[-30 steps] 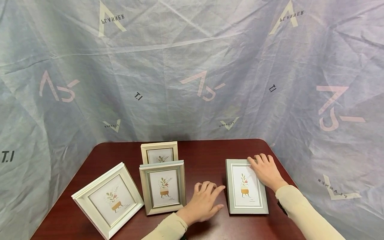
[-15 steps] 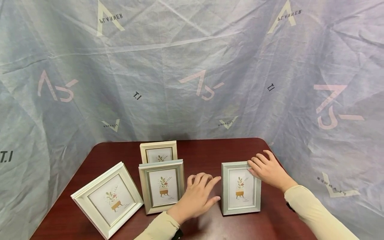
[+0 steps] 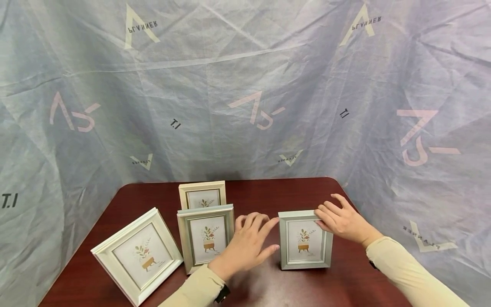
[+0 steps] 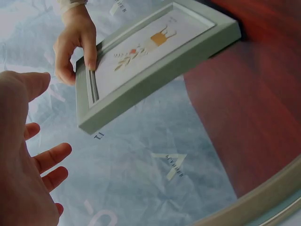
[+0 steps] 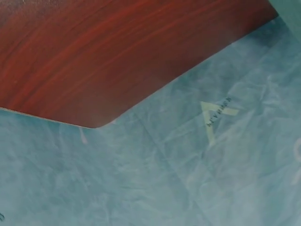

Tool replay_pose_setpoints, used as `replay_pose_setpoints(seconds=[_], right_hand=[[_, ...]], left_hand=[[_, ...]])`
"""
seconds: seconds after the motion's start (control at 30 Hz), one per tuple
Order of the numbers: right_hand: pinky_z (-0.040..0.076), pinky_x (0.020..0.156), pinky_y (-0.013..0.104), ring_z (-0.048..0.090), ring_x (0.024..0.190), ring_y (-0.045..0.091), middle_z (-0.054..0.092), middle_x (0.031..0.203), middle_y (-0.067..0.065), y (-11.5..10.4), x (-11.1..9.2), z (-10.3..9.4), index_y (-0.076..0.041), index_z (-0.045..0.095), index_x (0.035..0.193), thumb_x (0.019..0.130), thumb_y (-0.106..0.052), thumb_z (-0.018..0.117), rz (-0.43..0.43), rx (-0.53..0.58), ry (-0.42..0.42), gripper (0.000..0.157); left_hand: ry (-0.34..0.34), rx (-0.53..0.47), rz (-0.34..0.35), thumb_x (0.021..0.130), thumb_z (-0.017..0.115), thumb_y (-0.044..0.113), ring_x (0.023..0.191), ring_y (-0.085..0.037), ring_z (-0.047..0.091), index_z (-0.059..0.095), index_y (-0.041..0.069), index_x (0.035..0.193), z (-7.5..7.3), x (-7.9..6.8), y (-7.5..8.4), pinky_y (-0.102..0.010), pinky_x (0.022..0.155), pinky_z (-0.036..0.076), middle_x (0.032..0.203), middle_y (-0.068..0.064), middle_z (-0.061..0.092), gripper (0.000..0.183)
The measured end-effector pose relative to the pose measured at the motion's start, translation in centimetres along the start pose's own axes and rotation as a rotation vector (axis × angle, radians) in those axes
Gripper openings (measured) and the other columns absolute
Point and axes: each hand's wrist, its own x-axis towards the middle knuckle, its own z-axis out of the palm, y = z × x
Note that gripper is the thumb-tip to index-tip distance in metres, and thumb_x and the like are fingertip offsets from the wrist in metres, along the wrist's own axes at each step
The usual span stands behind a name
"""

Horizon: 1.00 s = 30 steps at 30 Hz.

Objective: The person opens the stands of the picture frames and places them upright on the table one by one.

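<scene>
A grey-green picture frame [image 3: 304, 241] with a potted-plant print stands nearly upright on the right half of the table. My right hand [image 3: 343, 219] grips its top right corner, thumb on the front and fingers behind; the left wrist view also shows this hand [image 4: 77, 44] on the frame [image 4: 155, 75]. Beside the frame's left edge is my left hand [image 3: 249, 243], its fingers spread and relaxed. In the left wrist view that hand [image 4: 28, 155] holds nothing and is apart from the frame. Only table and cloth fill most of the right wrist view; the right hand is out of it.
A silver-champagne frame [image 3: 185, 238] stands left of my left hand, with a cream frame [image 3: 202, 186] partly hidden behind it. Farther left leans a white-silver frame [image 3: 111, 260], turned at an angle. The dark red table [image 3: 264, 196] ends at a hanging grey cloth [image 3: 245, 149].
The grey-green frame has been tipped from leaning back to nearly upright and shifted slightly left, with my right hand on its corner. My left hand has moved a little forward and left.
</scene>
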Motion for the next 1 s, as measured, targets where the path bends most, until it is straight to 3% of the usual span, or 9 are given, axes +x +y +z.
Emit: replay_pose_setpoints(seconds=[0.2,0.5,0.77,1.0], right_hand=[[0.048,0.072,0.055,0.058,0.066,0.028,0.063,0.079,0.014,0.4,1.5,-0.8,0.006,0.063,0.089,0.102,-0.013,0.05,-0.036,0.0,0.025,0.027],[0.048,0.072,0.054,0.057,0.065,0.028,0.064,0.081,0.014,0.9,3.7,-2.1,0.006,0.064,0.091,0.103,-0.013,0.049,-0.025,0.017,0.016,0.027],[0.051,0.071,0.048,0.06,0.072,0.028,0.063,0.085,0.015,1.5,4.9,-3.0,0.006,0.064,0.094,0.106,-0.012,0.045,-0.036,0.065,-0.052,0.03],[0.049,0.076,0.048,0.059,0.076,0.027,0.059,0.087,0.012,1.8,4.3,-3.3,0.005,0.061,0.1,0.107,-0.017,0.043,-0.005,0.075,-0.182,0.029]], left_hand=[[0.019,-0.002,-0.018,0.093,0.066,0.045,0.12,-0.025,0.042,0.044,0.018,0.146,-1.0,0.8,-0.9,-0.048,0.092,0.031,0.123,-0.004,0.049,0.063],[0.009,-0.025,-0.042,0.095,0.063,0.044,0.122,-0.027,0.041,0.041,0.018,0.147,-1.9,1.2,-1.6,-0.052,0.093,0.031,0.124,-0.005,0.049,0.062],[0.025,-0.058,-0.044,0.093,0.065,0.043,0.122,-0.027,0.041,0.043,0.018,0.147,-2.1,1.2,-1.8,-0.053,0.093,0.03,0.124,-0.005,0.049,0.063],[0.028,-0.034,-0.044,0.093,0.064,0.045,0.121,-0.027,0.041,0.043,0.018,0.146,-2.1,1.1,-1.8,-0.053,0.093,0.03,0.123,-0.005,0.049,0.063]])
